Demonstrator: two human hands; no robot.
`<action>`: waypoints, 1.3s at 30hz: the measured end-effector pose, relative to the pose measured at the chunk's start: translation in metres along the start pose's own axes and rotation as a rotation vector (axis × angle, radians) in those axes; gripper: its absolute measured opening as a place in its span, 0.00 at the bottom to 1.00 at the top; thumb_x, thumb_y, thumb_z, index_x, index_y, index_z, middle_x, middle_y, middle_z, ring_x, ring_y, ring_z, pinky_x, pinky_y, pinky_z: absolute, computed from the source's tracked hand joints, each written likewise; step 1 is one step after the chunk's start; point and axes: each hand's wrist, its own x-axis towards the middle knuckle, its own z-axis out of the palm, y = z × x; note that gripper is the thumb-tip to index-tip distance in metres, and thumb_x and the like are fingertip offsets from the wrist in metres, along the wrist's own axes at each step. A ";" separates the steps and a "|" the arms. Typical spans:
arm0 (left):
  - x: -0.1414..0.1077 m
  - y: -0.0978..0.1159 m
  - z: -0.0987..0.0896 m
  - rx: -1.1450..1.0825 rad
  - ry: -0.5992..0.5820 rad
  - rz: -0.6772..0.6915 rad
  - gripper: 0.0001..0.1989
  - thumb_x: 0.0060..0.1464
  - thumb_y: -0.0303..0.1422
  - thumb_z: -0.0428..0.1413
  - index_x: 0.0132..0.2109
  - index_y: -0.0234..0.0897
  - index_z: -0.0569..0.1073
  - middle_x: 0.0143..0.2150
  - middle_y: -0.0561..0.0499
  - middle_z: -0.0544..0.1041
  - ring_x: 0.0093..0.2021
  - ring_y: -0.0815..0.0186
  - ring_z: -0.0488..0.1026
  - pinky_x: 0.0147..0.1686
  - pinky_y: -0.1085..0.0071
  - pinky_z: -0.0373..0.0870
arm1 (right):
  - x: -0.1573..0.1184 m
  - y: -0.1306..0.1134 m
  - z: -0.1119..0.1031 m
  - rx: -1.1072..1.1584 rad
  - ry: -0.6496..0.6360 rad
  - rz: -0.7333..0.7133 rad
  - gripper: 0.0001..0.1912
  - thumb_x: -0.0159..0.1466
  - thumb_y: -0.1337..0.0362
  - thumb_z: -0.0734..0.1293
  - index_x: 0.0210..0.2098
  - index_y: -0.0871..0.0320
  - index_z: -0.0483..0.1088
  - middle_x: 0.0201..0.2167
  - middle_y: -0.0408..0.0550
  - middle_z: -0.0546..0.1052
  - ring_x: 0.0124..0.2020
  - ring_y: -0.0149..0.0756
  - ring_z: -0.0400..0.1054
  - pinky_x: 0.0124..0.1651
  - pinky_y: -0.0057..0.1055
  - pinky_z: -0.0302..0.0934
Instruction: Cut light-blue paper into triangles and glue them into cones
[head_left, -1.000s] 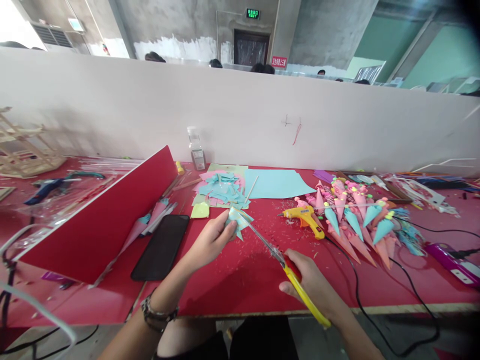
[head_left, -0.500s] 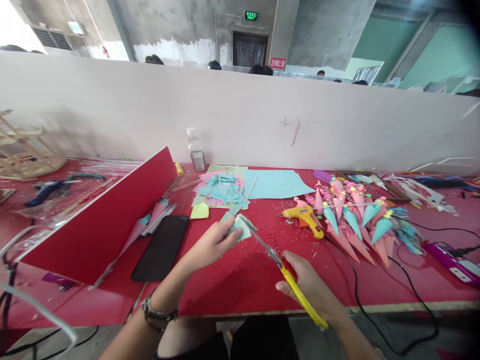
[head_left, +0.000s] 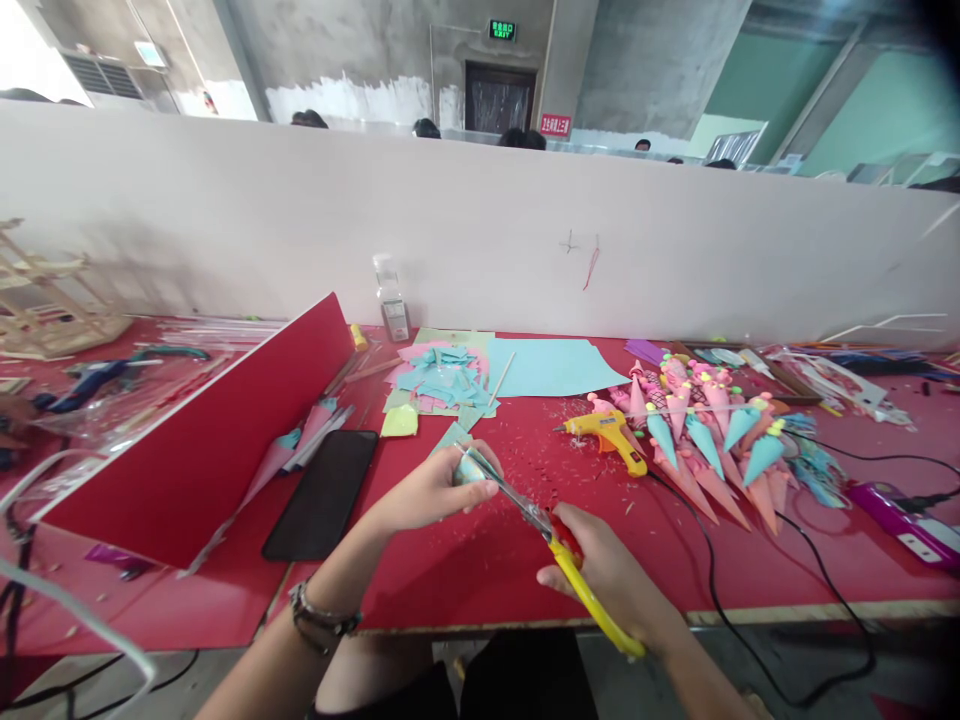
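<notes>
In the head view, my left hand (head_left: 435, 488) pinches a small light-blue paper piece (head_left: 469, 468) between thumb and fingers. My right hand (head_left: 600, 550) is closed around the handles of a pair of scissors (head_left: 596, 600), one yellow and one red. The scissor blades point up and left, their tips at the paper beside my left fingers; whether they are cutting into it I cannot tell. Just beyond my left hand lies another blue paper piece (head_left: 452, 437), near a heap of cut blue and pink scraps (head_left: 446, 375).
A yellow glue gun (head_left: 611, 432) with a black cable lies right of centre, beside a pile of pink and blue cones (head_left: 712, 440). A black phone (head_left: 322, 495) and a standing red board (head_left: 225, 430) are on the left. Behind them stand a bottle (head_left: 391, 305) and a white partition (head_left: 480, 230).
The scissors and my right hand have shifted slightly left. My left fingers have closed further over the paper, which is now more covered and tilted.
</notes>
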 end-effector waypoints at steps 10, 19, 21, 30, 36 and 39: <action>0.011 -0.019 -0.018 -0.067 0.536 -0.122 0.19 0.52 0.49 0.45 0.25 0.37 0.57 0.15 0.61 0.57 0.11 0.79 0.47 0.12 0.79 0.44 | -0.004 0.010 0.001 -0.126 0.071 0.021 0.15 0.53 0.53 0.66 0.27 0.57 0.60 0.24 0.41 0.68 0.25 0.31 0.61 0.26 0.24 0.49; 0.093 -0.039 -0.114 0.328 0.740 -0.187 0.11 0.48 0.38 0.51 0.34 0.33 0.67 0.17 0.57 0.64 0.15 0.74 0.57 0.18 0.76 0.52 | -0.006 0.041 0.007 -0.492 0.153 0.132 0.16 0.55 0.50 0.64 0.33 0.57 0.63 0.33 0.49 0.73 0.33 0.42 0.69 0.29 0.28 0.52; 0.105 -0.039 -0.126 0.435 0.790 -0.160 0.16 0.46 0.37 0.54 0.42 0.33 0.65 0.22 0.55 0.67 0.21 0.71 0.62 0.22 0.76 0.55 | -0.005 0.042 0.008 -0.557 0.161 0.148 0.15 0.56 0.51 0.63 0.33 0.57 0.63 0.33 0.49 0.73 0.33 0.43 0.70 0.27 0.28 0.50; 0.062 -0.053 -0.112 0.691 0.542 -0.120 0.10 0.48 0.37 0.50 0.30 0.33 0.69 0.21 0.55 0.67 0.23 0.70 0.63 0.24 0.76 0.58 | 0.000 0.042 0.007 -0.595 0.164 0.202 0.09 0.59 0.60 0.60 0.35 0.58 0.64 0.34 0.51 0.73 0.36 0.41 0.71 0.30 0.28 0.55; 0.016 -0.059 -0.050 0.859 0.295 -0.065 0.08 0.50 0.29 0.48 0.35 0.36 0.71 0.32 0.52 0.73 0.31 0.68 0.69 0.31 0.75 0.64 | 0.014 0.023 0.008 -0.699 0.170 0.293 0.11 0.58 0.58 0.61 0.35 0.60 0.66 0.33 0.52 0.75 0.33 0.43 0.72 0.29 0.29 0.57; 0.013 -0.070 -0.022 0.958 0.147 -0.031 0.17 0.51 0.24 0.46 0.47 0.42 0.69 0.47 0.50 0.71 0.42 0.64 0.70 0.40 0.72 0.65 | 0.024 0.010 0.012 -0.749 0.166 0.273 0.12 0.58 0.57 0.60 0.33 0.60 0.67 0.30 0.53 0.75 0.32 0.44 0.72 0.29 0.31 0.59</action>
